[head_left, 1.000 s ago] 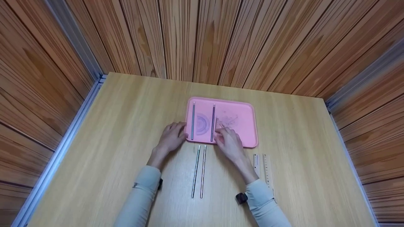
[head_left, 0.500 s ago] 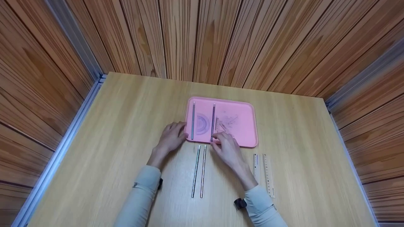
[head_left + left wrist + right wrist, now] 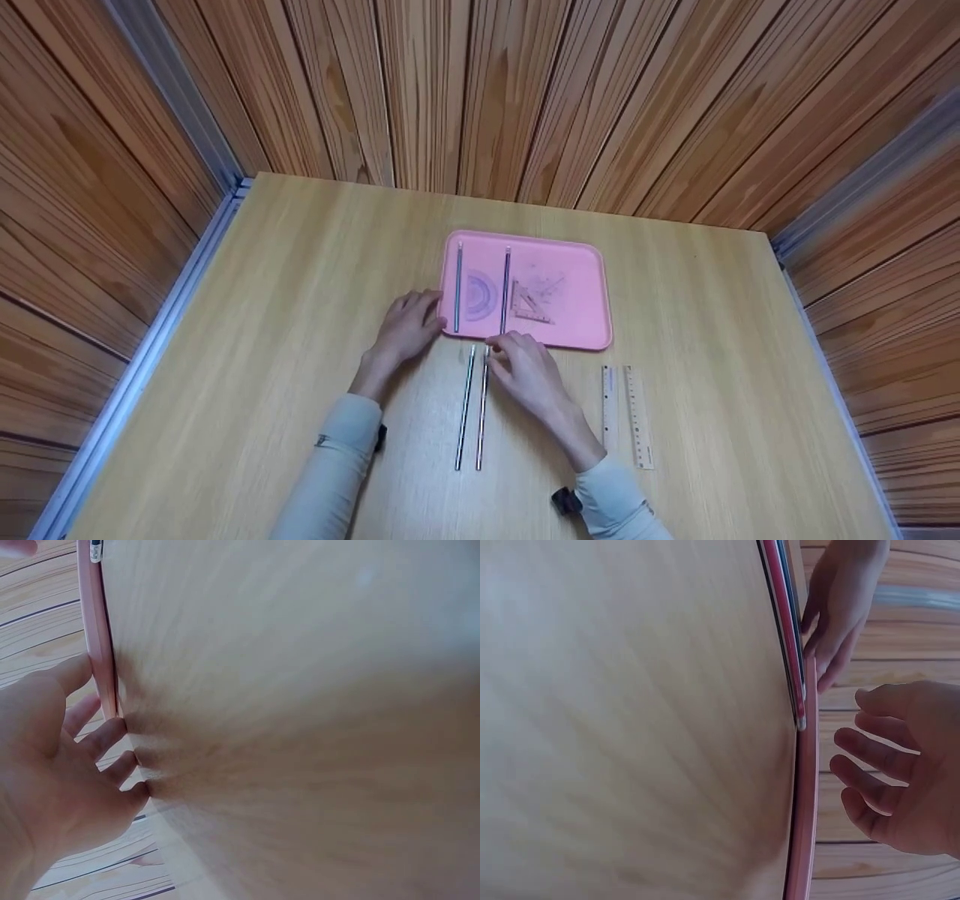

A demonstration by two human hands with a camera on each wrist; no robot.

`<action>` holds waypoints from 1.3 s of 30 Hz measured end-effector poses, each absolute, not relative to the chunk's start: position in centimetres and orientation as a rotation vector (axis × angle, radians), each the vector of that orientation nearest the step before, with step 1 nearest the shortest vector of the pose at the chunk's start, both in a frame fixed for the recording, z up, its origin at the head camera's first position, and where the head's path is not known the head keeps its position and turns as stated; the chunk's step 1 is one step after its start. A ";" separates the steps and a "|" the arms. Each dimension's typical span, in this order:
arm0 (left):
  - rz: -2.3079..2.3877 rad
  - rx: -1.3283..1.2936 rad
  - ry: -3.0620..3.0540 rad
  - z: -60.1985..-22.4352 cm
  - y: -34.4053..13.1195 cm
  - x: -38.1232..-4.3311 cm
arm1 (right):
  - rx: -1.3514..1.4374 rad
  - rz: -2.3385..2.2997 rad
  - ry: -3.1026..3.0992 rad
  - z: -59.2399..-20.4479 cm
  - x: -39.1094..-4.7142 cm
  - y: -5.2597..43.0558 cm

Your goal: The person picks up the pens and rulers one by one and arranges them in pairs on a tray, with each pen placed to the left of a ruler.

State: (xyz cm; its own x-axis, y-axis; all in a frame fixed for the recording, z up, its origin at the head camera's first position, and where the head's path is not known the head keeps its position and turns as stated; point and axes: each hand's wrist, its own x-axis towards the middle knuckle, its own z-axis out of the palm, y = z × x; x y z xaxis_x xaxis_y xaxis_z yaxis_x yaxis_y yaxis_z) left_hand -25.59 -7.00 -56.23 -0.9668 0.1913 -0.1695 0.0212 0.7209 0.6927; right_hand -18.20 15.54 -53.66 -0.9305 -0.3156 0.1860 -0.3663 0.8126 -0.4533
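My left hand [image 3: 407, 328] holds the near left corner of a pink tray [image 3: 586, 300], thumb at the front edge and the other fingers along the side. My right hand [image 3: 529, 371] hovers over the tray's front edge, its fingertips by the top end of a shiny reddish pencil [image 3: 481, 424]. In the right wrist view its fingers are loosely bent, apart from one another, with nothing between them. A greenish pencil [image 3: 465, 409] lies left of the reddish one, both on the table before the tray.
Two more pencils lie on the tray, a bluish pencil [image 3: 459, 289] and a dark pencil [image 3: 505, 289], with a clear protractor [image 3: 481, 295] between them. A set square [image 3: 532, 318] lies to their right. Two rulers, one clear ruler [image 3: 609, 409] and one beige ruler [image 3: 640, 424], lie right of my forearm.
My right hand has moved left and toward me, from over the set square past the dark pencil to the reddish pencil's top end, uncovering the set square. The left hand has stayed put.
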 end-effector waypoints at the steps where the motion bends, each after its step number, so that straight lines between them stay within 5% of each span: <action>1: 1.078 0.167 2.698 -56.2 -7.0 -25.6 | 0.561 0.751 -2.897 -53.7 -18.0 15.3; 39: 1.088 0.164 2.682 -56.2 -7.0 -25.8 | 0.797 0.520 -3.003 -54.3 -13.8 11.5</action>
